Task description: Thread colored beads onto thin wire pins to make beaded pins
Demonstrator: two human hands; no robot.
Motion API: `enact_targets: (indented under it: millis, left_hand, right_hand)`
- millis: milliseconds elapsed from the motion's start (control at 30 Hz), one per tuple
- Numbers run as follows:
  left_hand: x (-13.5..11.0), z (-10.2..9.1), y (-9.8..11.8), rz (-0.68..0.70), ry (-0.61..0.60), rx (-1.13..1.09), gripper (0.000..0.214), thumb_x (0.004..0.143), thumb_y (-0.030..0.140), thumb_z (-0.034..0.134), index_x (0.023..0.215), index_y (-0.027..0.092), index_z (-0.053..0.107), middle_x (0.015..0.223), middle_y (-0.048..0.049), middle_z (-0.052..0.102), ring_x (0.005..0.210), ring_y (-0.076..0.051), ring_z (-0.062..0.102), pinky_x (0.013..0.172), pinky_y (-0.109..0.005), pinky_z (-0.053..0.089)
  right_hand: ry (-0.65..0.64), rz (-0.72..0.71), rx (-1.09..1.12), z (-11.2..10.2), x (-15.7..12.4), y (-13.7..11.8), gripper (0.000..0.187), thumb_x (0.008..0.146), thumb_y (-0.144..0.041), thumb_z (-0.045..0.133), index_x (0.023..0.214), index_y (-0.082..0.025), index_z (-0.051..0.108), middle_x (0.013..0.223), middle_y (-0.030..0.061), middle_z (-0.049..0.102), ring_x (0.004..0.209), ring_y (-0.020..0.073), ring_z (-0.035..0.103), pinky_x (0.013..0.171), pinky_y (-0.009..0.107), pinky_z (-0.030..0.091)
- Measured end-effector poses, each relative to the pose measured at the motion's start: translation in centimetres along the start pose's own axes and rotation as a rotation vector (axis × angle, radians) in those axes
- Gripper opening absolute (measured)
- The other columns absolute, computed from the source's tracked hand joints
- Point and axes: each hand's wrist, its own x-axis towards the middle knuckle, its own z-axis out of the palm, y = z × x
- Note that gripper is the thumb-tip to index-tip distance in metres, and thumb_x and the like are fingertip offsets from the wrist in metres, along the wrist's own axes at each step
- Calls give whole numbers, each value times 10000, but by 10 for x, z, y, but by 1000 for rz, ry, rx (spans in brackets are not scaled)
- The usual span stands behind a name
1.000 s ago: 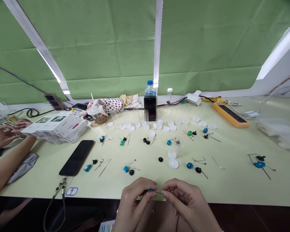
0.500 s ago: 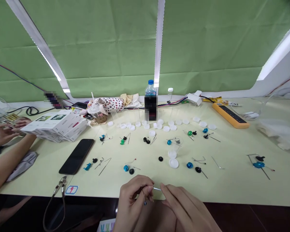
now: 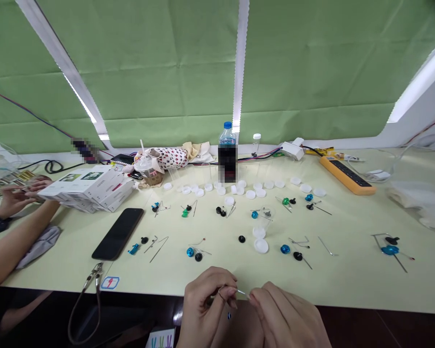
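Note:
At the near table edge my left hand (image 3: 205, 304) is closed in a pinch on a thin metal wire (image 3: 240, 292) with a small blue bead hanging below it. My right hand (image 3: 286, 316) is closed too, its fingertips meeting the other end of the wire. On the pale table (image 3: 348, 270) just beyond lie a blue and black bead pair (image 3: 194, 253), a black bead (image 3: 241, 239), a white cap (image 3: 261, 246) and more bent wires.
A black phone (image 3: 118, 233) lies left of centre, with white boxes (image 3: 90, 187) behind it. A water bottle (image 3: 227, 153), a row of white caps and an orange power strip (image 3: 347, 174) stand farther back. Another person's arms (image 3: 10, 232) work at the far left.
Both hands have dropped slightly toward me, staying together on the wire. The blue bead, earlier between the fingertips, now hangs below my left hand.

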Motion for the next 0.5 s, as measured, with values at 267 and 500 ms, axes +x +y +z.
enact_targets:
  millis: [267,500]
  left_hand:
    - [2,-4,-8,-43,-10,-11,206,918,230,550,769,150,668,781,-67,631,634,-130,556,579,-216,467]
    - [1,-6,-5,-119,-31,-152,213,902,263,588,748,136,661,796,-60,622,568,-104,553,540,-210,467]
  right_hand:
    - [80,-143,-7,-5,8,9,316,1005,-156,360,1093,-119,662,821,70,734,653,142,670,579,251,466]
    - [4,-491,-143,-23,6,21,480,959,14,255,1074,-149,692,1069,14,749,945,142,699,838,264,530]
